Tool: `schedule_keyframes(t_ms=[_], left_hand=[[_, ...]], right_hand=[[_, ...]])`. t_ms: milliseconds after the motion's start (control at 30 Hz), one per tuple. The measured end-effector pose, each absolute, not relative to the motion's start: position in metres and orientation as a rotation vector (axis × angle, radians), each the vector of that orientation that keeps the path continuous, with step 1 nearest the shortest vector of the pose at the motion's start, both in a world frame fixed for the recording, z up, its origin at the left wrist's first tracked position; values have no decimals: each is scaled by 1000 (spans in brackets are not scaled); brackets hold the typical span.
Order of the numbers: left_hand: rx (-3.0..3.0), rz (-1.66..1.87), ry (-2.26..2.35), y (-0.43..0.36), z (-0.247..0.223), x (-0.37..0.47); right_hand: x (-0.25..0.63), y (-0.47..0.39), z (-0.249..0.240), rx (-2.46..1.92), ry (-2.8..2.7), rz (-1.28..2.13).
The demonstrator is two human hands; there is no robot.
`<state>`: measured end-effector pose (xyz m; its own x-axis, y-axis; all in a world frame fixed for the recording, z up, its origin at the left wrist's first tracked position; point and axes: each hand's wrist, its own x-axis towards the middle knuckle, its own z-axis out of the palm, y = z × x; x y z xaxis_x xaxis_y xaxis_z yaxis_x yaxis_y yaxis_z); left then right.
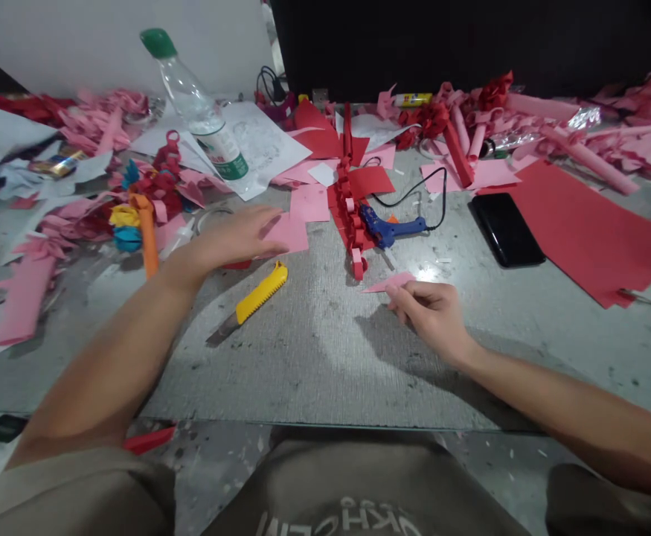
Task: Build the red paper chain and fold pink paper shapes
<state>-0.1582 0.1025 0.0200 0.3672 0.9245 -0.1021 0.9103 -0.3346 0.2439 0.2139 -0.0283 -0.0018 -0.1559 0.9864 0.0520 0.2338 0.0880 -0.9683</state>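
Head view: yellow knife (258, 296) apparently lies between left hand (234, 237), right hand (432, 313).

A paper-craft workspace; cut pink paper scraps (88, 119), a glue gun (387, 228) and a utility knife (252, 299) litter the table (325, 357).

Single head cam, fwd & down, close over cluttered table (325, 357), own forearms inside.

Upside-down letters, roughly "KHCLW", stand on the shirt (353, 499).
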Motion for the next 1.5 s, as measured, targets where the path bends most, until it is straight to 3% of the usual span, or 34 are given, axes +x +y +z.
schedule_keyframes(t_ms=[233,433,600,867,1233,1500], left_hand=[[2265,205,1805,101,24,-155],[2058,705,1706,93,46,-160],[1708,1217,1328,52,67,-136],[1388,1048,1092,-6,45,-49],[1350,1174,1156,-7,-4,-47],[2251,1344,1159,-16,-1,-51]], right_hand=[[215,-26,-2,-1248,-1564,1145],[214,-26,-2,-1199,-1572,1183],[211,-25,2,-1120,-1578,1192],[208,-22,4,-979,-1415,1488],[208,-23,-5,-1157,-1437,1280],[213,-21,-14,-1140,-1270,1421]])
